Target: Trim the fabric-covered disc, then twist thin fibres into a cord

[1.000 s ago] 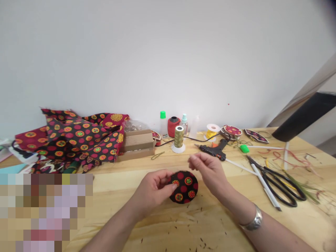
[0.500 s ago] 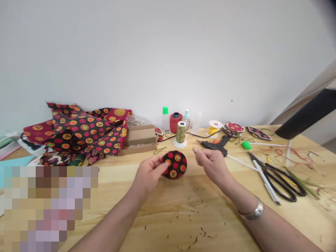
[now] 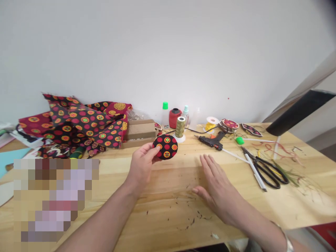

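Observation:
A round fabric-covered disc (image 3: pixel 168 147), black with red dots and yellow flower medallions, is pinched at its left edge by my left hand (image 3: pixel 143 161), thumb on the patterned face. It is held above the wooden table (image 3: pixel 110 206), tilted toward me. My right hand (image 3: pixel 216 189) is low over the table with its fingers stretched out and the thumb apart, holding nothing. Small dark scraps (image 3: pixel 193 221) lie to the left of and below that hand. Beyond it rests a black glue gun (image 3: pixel 212 141) with a white glue stick in its back.
Patterned cloth (image 3: pixel 89 122) is heaped at the left by a cardboard box (image 3: pixel 140 131). A gold thread cone (image 3: pixel 180 127), red spool (image 3: pixel 174 118) and bottles stand along the wall. Black-handled scissors (image 3: pixel 271 171), a white pen (image 3: pixel 256 173) and loose threads (image 3: pixel 286 148) lie right.
My right hand has gone from closed fingers to stretched out and moved down over the table. My left hand has shifted the disc slightly left and up in view.

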`<action>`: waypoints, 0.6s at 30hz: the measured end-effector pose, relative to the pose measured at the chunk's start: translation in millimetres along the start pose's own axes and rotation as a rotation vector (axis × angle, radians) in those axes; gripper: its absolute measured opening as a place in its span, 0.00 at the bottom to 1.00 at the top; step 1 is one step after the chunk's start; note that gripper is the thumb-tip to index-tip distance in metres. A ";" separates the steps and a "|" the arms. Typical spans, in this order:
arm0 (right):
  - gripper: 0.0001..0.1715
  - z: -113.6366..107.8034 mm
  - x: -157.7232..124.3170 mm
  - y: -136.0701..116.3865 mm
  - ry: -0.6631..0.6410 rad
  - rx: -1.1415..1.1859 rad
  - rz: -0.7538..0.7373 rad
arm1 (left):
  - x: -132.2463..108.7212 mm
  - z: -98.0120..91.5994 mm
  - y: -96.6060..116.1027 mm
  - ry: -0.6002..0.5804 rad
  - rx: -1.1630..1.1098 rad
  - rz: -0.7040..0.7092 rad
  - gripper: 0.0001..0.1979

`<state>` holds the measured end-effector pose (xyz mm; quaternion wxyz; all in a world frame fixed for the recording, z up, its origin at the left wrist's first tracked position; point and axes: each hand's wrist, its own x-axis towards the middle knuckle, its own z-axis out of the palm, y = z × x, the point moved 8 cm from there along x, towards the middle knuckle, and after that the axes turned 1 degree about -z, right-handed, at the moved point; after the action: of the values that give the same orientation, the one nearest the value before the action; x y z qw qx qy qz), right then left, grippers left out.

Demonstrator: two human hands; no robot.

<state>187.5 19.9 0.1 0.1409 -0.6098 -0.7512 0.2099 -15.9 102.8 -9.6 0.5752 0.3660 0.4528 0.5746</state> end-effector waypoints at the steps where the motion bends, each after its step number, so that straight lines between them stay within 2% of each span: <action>1: 0.48 0.2 -9.4 -2.2 0.004 0.009 0.014 | -0.3 0.2 0.5 0.000 -0.005 -0.001 0.08; 2: 0.47 5.0 -17.6 -11.1 -0.075 0.066 -0.039 | -0.5 0.3 0.8 0.000 -0.007 -0.002 0.08; 4: 0.37 20.6 -36.7 -48.8 -0.426 0.284 -0.347 | -0.5 0.6 0.6 0.000 -0.009 -0.005 0.09; 5: 0.31 20.5 -43.0 -63.8 -0.541 0.377 -0.478 | -0.4 0.6 0.5 0.001 -0.009 -0.004 0.09; 6: 0.30 13.9 -38.2 -69.3 -0.518 0.438 -0.526 | -0.2 0.5 0.4 0.003 -0.009 -0.002 0.09; 7: 0.33 4.5 -23.4 -65.2 -0.384 0.438 -0.494 | -0.1 0.4 0.6 0.005 -0.008 0.001 0.09; 9: 0.35 -2.0 10.6 -42.7 -0.181 0.328 -0.316 | 0.2 0.0 1.0 0.008 -0.003 0.007 0.09; 12: 0.43 2.0 43.5 -18.7 -0.060 0.145 -0.132 | 0.6 -0.5 1.3 0.007 0.004 0.005 0.09; 13: 0.42 6.6 46.0 -24.3 -0.098 0.155 -0.179 | 0.6 -0.6 1.1 0.006 0.006 0.002 0.09; 14: 0.38 14.3 41.9 -40.9 -0.209 0.226 -0.324 | 0.7 -0.6 0.8 0.004 0.009 -0.003 0.09; 16: 0.26 31.0 13.1 -82.5 -0.573 0.407 -0.660 | 0.5 0.4 -0.7 -0.005 0.021 -0.015 0.08; 17: 0.24 30.2 4.7 -95.3 -0.602 0.471 -0.721 | 0.2 1.6 -1.9 -0.015 0.032 -0.026 0.08; 18: 0.24 29.3 2.1 -103.0 -0.569 0.498 -0.708 | -0.2 3.4 -3.5 -0.030 0.046 -0.040 0.08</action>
<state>85.1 0.5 24.6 0.1342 -0.1848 -0.8474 0.4793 -11.5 102.7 -11.8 0.5849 0.3783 0.4644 0.5469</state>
